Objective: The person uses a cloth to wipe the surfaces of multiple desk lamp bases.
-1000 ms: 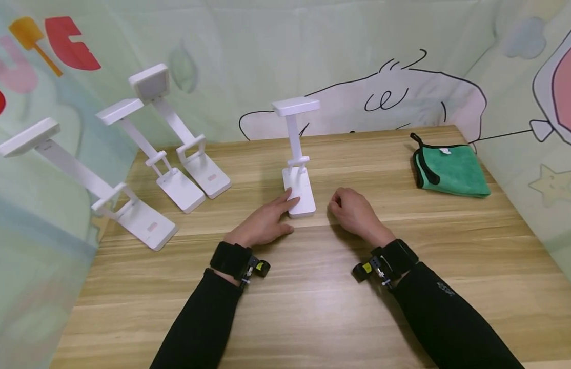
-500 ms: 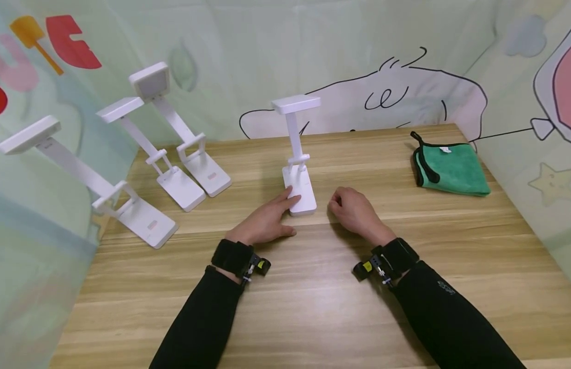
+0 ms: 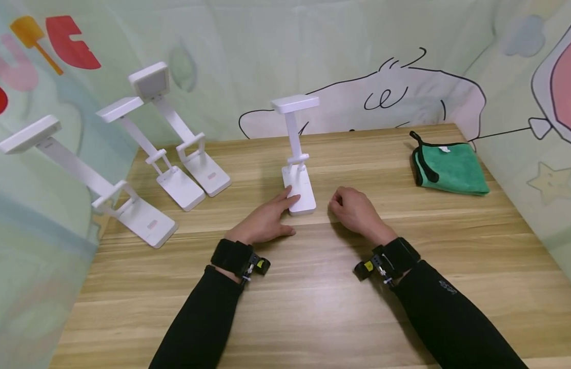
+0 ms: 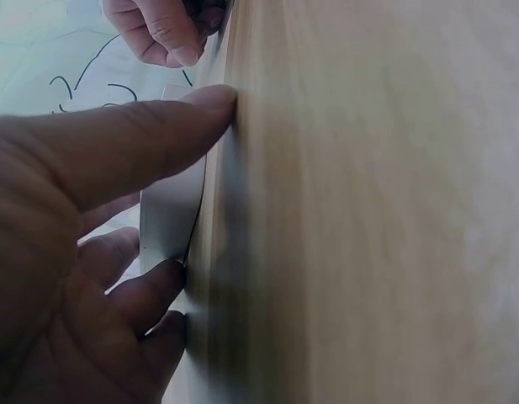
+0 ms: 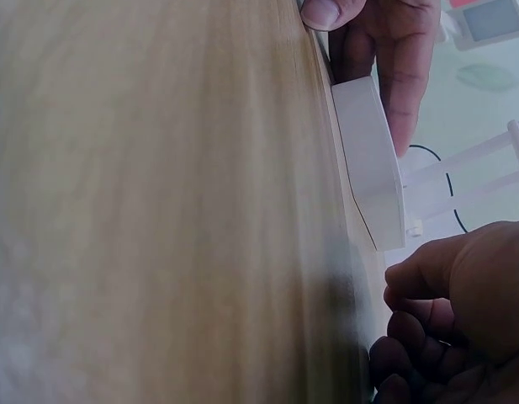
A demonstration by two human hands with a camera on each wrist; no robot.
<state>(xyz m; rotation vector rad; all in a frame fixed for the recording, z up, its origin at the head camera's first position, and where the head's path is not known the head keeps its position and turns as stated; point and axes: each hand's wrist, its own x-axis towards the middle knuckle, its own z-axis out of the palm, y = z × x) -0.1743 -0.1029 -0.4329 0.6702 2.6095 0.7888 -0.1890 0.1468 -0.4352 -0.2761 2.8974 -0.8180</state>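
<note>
A white desk lamp (image 3: 300, 190) stands upright mid-table with its arm raised and its head level. On its base rest the fingertips of my left hand (image 3: 263, 220), whose thumb lies on the wood in front. The left wrist view shows this left hand (image 4: 99, 219) against the side of the base (image 4: 171, 215), its fingers not wrapped around it. To the right of the lamp, apart from it, my right hand (image 3: 357, 214) rests on the table with loosely curled fingers. Nothing shows between those fingers in the right wrist view, where the lamp base (image 5: 368, 160) is close by.
Several more white desk lamps stand at the left: a near one (image 3: 147, 223), a middle one (image 3: 180, 188) and a back one (image 3: 207, 174). A folded green cloth (image 3: 451, 166) with black edging lies at the right rear. Printed curtain walls (image 3: 221, 61) border the wooden table (image 3: 304, 307).
</note>
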